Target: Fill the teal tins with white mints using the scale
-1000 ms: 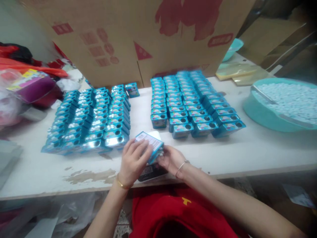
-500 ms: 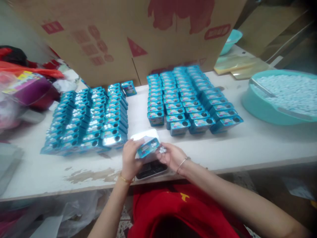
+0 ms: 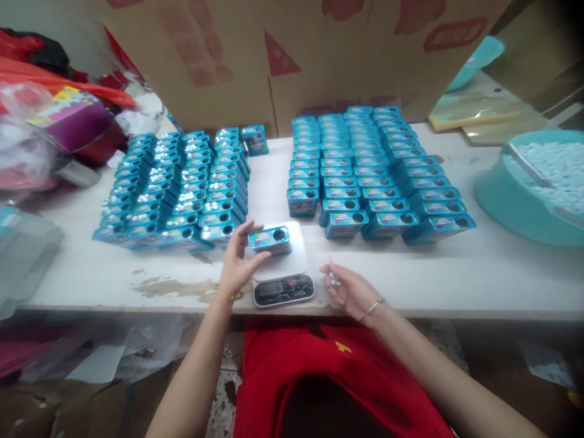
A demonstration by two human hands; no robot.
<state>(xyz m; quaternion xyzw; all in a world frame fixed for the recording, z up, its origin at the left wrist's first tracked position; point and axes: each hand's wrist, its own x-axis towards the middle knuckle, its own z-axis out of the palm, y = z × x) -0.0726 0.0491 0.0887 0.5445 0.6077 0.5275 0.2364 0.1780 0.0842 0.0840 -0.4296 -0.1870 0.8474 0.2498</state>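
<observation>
Holding with left hand (image 3: 240, 255): pinching blue box (image 3: 262, 241) by its left end, thumb along near side, fingers at far edge; how firmly, cannot tell.
Right hand (image 3: 349, 289): fingers curled together around small white pellets (image 3: 334, 280), apart from blue box, just right of scale (image 3: 292, 261).
Blue box: over scale's platform, long axis running left to right; from right hand, ahead and leftward.
Dark hole (image 3: 278, 234): at right end of top face, on right hand's side.
Nearer hand: left, touching.
Hard to see: left end behind fingers, contact beneath, pellet count, blurred scale display.
Cut off: teal basin (image 3: 506, 210), at right edge.
</observation>
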